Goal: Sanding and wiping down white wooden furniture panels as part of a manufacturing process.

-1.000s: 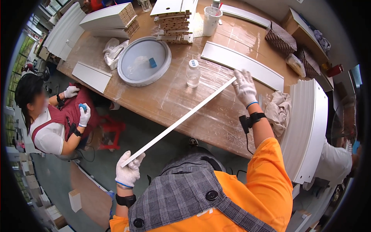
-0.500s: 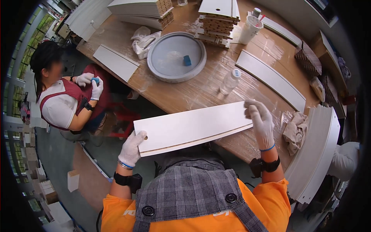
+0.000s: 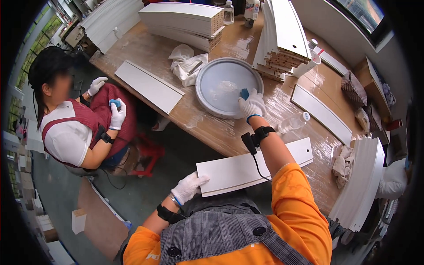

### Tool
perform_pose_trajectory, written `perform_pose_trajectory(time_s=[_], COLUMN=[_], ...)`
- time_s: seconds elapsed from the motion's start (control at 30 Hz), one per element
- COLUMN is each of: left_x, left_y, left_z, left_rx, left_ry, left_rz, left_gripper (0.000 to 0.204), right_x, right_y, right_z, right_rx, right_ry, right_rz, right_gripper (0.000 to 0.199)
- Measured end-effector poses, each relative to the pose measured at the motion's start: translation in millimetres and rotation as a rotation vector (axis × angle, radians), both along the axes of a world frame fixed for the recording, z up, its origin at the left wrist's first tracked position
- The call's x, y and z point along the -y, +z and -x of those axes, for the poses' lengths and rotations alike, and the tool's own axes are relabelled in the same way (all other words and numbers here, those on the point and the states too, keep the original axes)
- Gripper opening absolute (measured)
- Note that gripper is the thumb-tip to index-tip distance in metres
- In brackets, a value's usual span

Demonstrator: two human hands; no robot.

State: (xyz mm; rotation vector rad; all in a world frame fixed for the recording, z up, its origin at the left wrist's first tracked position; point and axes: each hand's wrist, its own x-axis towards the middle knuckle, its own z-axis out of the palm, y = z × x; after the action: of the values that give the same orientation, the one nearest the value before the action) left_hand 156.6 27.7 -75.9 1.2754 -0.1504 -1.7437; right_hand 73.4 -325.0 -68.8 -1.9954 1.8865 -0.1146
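Note:
A long white panel (image 3: 225, 177) with slightly curved edges lies across my lap side, its far right end over the table edge. My left hand (image 3: 189, 187), in a white knit glove, is closed on the panel's left end. My right hand (image 3: 253, 106), gloved too, reaches over the panel into a round grey basin (image 3: 206, 106). Its fingers close about a small blue sponge (image 3: 244, 93) near the basin's right side. A whitish patch shows on the basin's bottom. My right forearm hides part of the panel.
White panels stand in stacks at the back (image 3: 181, 17), back right (image 3: 287, 35) and right (image 3: 360, 185). A clear bottle (image 3: 293, 123), a white cloth (image 3: 187, 66) and a loose panel (image 3: 148, 86) lie on the table (image 3: 190, 121). At left sits a co-worker (image 3: 66, 137) holding a blue sponge.
My right hand has let go of the panel's right end and moved forward to the sponge in the basin. The panel has dropped lower. The co-worker's hands have moved apart.

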Motion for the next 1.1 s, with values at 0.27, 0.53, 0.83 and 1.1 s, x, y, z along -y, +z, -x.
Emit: perform_pose_trajectory(time_s=[0.27, 0.53, 0.83, 1.1], left_x=[-0.6, 17.8, 36.9, 35.2], left_y=[-3.1, 10.5, 50.4, 73.5], left_z=[-7.5, -11.8, -10.3, -2.1], left_rx=[-0.032, 0.010, 0.000, -0.005], left_ry=[-0.085, -0.085, -0.158, -0.219], left_rz=[0.060, 0.376, 0.471, 0.508], left_gripper=[0.050, 0.060, 0.067, 0.075], right_x=[0.3, -94.0, -152.8, -173.7], right_y=[-18.5, 49.2, 90.7, 98.0], right_z=[10.3, 103.3, 142.2, 147.2], right_rx=[0.323, 1.444, 1.551, 1.440], right_ry=[0.096, 0.177, 0.122, 0.118], right_rz=[0.128, -0.425, -0.469, -0.599], right_gripper=[0.047, 0.051, 0.061, 0.056])
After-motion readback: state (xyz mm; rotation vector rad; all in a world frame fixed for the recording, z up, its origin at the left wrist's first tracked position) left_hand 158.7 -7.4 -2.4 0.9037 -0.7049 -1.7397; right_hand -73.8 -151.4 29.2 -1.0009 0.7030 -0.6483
